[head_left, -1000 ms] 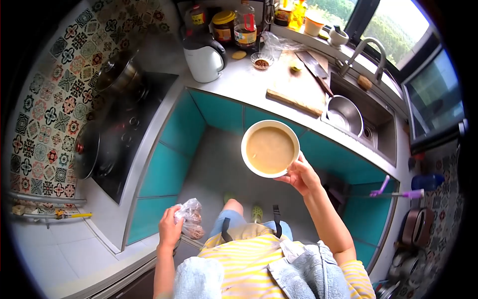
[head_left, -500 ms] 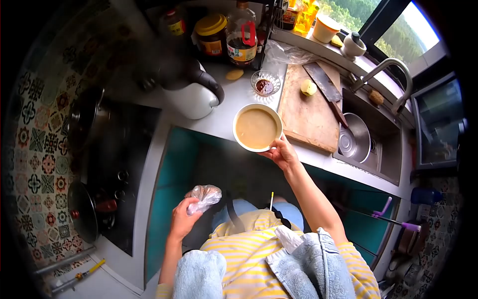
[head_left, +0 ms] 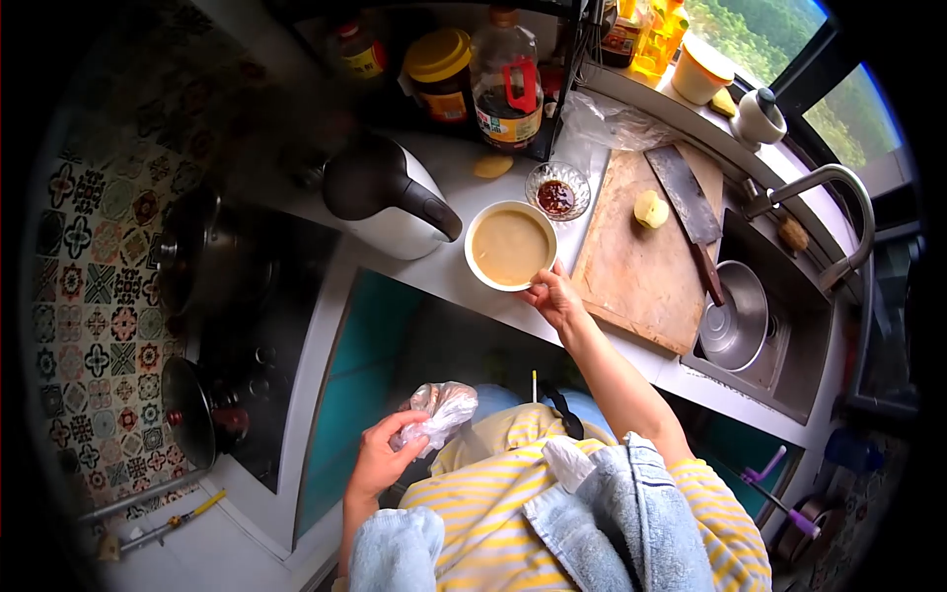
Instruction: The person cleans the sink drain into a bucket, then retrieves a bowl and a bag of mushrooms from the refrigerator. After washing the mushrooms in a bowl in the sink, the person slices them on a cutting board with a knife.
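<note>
My right hand [head_left: 554, 296] grips the rim of a white bowl [head_left: 511, 247] filled with a tan, milky liquid. The bowl is at the counter's front edge; whether its base touches the counter I cannot tell. My left hand [head_left: 380, 459] is closed on a crumpled clear plastic bag [head_left: 441, 412], low in front of my body; what the bag contains is hard to make out. Just beyond the bowl sits a small glass dish [head_left: 558, 190] of dark red sauce. A white and black electric kettle [head_left: 390, 197] stands to the bowl's left.
Right of the bowl, a wooden cutting board [head_left: 631, 286] carries a cleaver [head_left: 685, 192] and a peeled, pale piece of produce [head_left: 650, 209]. A metal basin [head_left: 735, 321] sits in the sink [head_left: 789, 365]. Bottles and jars stand behind; a dark stove [head_left: 286, 345] lies left.
My right hand has brought the bowl closer to the glass dish and over the counter edge. The left hand with the bag has shifted slightly right. The view has turned a little.
</note>
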Demonstrator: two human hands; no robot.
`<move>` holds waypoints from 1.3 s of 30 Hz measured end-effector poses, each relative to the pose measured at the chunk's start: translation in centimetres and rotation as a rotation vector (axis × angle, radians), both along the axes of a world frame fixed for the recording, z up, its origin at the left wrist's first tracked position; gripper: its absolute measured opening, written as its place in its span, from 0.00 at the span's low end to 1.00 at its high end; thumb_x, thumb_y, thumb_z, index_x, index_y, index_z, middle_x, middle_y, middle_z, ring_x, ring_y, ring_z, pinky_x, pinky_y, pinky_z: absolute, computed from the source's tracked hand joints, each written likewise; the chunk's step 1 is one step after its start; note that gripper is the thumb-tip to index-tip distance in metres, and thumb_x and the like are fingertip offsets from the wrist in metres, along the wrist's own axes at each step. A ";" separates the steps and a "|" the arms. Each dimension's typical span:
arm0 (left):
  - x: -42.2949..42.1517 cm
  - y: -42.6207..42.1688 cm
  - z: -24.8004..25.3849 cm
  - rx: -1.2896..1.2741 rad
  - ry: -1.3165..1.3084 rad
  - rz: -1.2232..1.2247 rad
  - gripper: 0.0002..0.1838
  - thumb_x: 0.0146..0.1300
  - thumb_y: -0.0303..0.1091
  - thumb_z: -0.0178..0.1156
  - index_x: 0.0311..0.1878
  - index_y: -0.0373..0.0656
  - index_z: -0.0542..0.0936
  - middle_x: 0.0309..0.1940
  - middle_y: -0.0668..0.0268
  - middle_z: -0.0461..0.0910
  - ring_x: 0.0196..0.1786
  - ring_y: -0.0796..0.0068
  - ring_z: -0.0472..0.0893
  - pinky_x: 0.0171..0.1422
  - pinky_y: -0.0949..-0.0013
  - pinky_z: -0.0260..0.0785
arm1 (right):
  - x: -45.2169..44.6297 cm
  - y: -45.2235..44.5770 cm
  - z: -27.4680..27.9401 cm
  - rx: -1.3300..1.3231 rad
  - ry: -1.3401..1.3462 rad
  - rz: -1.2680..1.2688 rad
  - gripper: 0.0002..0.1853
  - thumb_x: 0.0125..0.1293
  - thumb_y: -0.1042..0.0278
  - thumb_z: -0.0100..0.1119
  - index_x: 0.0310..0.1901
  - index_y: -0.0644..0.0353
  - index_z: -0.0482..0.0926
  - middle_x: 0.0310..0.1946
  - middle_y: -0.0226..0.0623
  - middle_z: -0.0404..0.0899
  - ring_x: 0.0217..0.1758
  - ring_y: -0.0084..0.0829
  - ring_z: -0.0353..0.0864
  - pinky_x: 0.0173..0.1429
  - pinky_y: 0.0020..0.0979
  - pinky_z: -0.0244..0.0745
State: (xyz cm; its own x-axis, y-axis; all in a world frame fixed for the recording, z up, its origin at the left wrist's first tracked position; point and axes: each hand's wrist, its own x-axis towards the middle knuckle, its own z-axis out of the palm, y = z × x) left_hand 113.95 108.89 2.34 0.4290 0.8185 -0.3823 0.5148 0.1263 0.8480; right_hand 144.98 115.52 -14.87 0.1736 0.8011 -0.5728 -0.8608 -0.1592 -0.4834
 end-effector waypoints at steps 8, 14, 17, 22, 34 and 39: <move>11.0 1.0 3.5 0.347 -0.007 -0.280 0.07 0.50 0.23 0.61 0.34 0.41 0.77 0.30 0.65 0.77 0.29 0.75 0.75 0.32 0.76 0.66 | 3.4 -8.8 9.7 0.211 -0.531 0.593 0.29 0.59 0.57 0.58 0.59 0.59 0.65 0.49 0.37 0.72 0.55 0.30 0.71 0.58 0.32 0.66; 21.0 1.8 4.6 0.238 -0.475 -0.282 0.06 0.53 0.23 0.61 0.35 0.41 0.76 0.31 0.69 0.77 0.31 0.83 0.74 0.35 0.80 0.66 | 7.0 -13.4 19.3 0.577 -1.794 0.435 0.30 0.39 0.59 0.69 0.49 0.52 0.74 0.40 0.34 0.76 0.48 0.32 0.74 0.62 0.39 0.60; 25.6 2.4 5.3 0.338 -0.627 -0.243 0.07 0.53 0.21 0.62 0.34 0.41 0.75 0.34 0.67 0.77 0.39 0.79 0.75 0.47 0.77 0.66 | 11.2 -15.1 19.4 0.409 -2.041 0.191 0.17 0.39 0.68 0.64 0.37 0.51 0.78 0.28 0.29 0.77 0.36 0.32 0.75 0.56 0.37 0.65; 31.1 0.7 5.2 0.244 -0.685 -0.124 0.07 0.54 0.22 0.61 0.35 0.39 0.75 0.32 0.67 0.77 0.38 0.78 0.76 0.46 0.73 0.68 | 16.8 -19.2 20.7 0.233 -1.959 0.129 0.17 0.42 0.75 0.59 0.38 0.54 0.79 0.29 0.34 0.79 0.33 0.39 0.76 0.42 0.33 0.71; 32.4 0.0 3.6 -0.341 -0.999 -0.317 0.03 0.57 0.25 0.57 0.35 0.41 0.74 0.26 0.69 0.76 0.30 0.79 0.75 0.41 0.74 0.66 | 17.4 -27.6 21.2 -0.073 -2.077 0.374 0.12 0.52 0.80 0.53 0.40 0.64 0.76 0.38 0.43 0.79 0.47 0.44 0.76 0.60 0.42 0.63; 30.3 4.2 1.9 -0.538 -1.324 -0.068 0.05 0.60 0.27 0.56 0.38 0.40 0.74 0.25 0.68 0.74 0.28 0.78 0.75 0.37 0.75 0.68 | 17.6 -28.0 22.0 -0.244 -2.065 0.399 0.13 0.51 0.83 0.52 0.40 0.65 0.77 0.39 0.43 0.80 0.45 0.43 0.77 0.60 0.43 0.64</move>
State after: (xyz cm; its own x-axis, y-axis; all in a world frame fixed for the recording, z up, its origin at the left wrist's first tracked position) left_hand 144.24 113.08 4.23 0.7399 0.6689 0.0717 -0.5858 0.5883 0.5574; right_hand 162.62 87.50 7.15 0.4177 0.9027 0.1032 0.8470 -0.3457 -0.4038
